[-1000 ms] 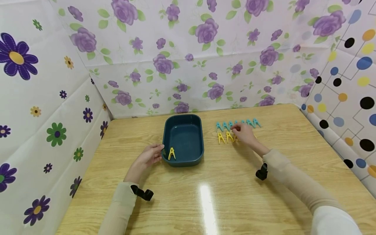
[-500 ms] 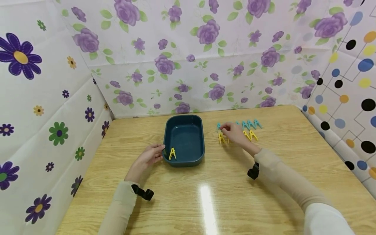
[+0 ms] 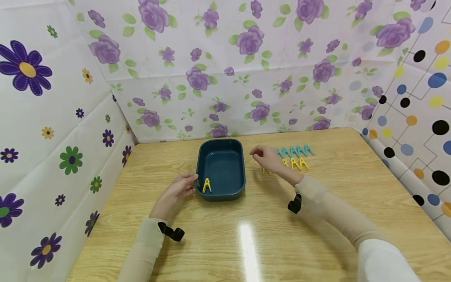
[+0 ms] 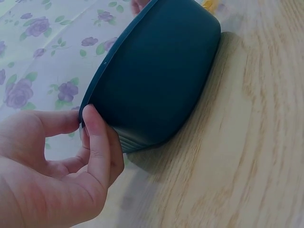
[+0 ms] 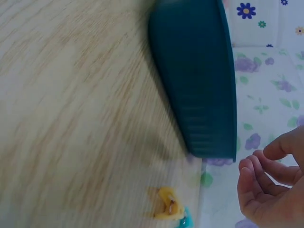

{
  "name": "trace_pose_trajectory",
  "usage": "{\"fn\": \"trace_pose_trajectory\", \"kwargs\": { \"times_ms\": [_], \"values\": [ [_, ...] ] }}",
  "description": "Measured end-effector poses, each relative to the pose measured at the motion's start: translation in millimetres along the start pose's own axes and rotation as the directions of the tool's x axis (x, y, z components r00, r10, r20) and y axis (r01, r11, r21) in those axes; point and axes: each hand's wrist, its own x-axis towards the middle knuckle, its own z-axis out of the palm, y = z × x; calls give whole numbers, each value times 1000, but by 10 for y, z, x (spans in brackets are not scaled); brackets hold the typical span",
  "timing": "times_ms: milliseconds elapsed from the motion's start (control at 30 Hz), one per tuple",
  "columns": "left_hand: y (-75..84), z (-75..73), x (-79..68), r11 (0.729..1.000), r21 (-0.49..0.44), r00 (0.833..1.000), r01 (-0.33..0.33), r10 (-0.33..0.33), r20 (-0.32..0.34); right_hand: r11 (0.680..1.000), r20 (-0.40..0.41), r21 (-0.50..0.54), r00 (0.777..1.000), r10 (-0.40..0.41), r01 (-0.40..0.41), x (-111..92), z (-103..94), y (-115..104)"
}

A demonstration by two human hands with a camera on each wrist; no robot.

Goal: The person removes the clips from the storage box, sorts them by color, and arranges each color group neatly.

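In the head view my left hand (image 3: pixel 177 187) grips the near left side of a dark teal plastic bin (image 3: pixel 243 172). The left wrist view shows its thumb and fingers pinching the bin's rim (image 4: pixel 105 62). One yellow clothespin (image 3: pixel 206 185) stands inside the bin at the near left corner. Just right of the bin, my right hand (image 3: pixel 269 159) hovers with loosely curled fingers (image 5: pixel 247 175), nothing visible between them. It partly covers the rows of clothespins: several blue clothespins (image 3: pixel 293 151) behind, several yellow clothespins (image 3: pixel 295 163) in front.
A wood-grain table (image 3: pixel 211 243) bears the bin and the clothespins. Flower-printed sheets (image 3: pixel 218 78) rise behind and at the left. A dotted sheet (image 3: pixel 423 129) stands on the right. In the right wrist view a yellow clothespin (image 5: pixel 166 204) lies close to a blue one (image 5: pixel 185 219).
My right hand has moved left along the rows of clothespins toward the bin, uncovering those at the right end and covering those at the left. My left hand stays on the bin.
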Motion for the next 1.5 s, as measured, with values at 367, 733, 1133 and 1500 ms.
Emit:
{"fn": "trace_pose_trajectory", "kwargs": {
  "times_ms": [367, 733, 1133, 1500],
  "values": [
    [16, -2, -11, 1000, -4, 1000, 6, -6, -9, 997, 105, 6, 991, -82, 82, 134, 218, -293],
    [29, 7, 5, 1000, -8, 1000, 21, -21, -17, 982, 227, -23, 958, -176, 186, 215, 449, -514],
    [45, -5, -6, 1000, -20, 1000, 12, -12, -15, 985, 346, -99, 933, -100, 142, 244, 688, -646],
    [2, -25, -8, 1000, -19, 1000, -2, 3, 13, 992, 384, -103, 923, -33, 78, 218, 965, -692]
  ]
}}
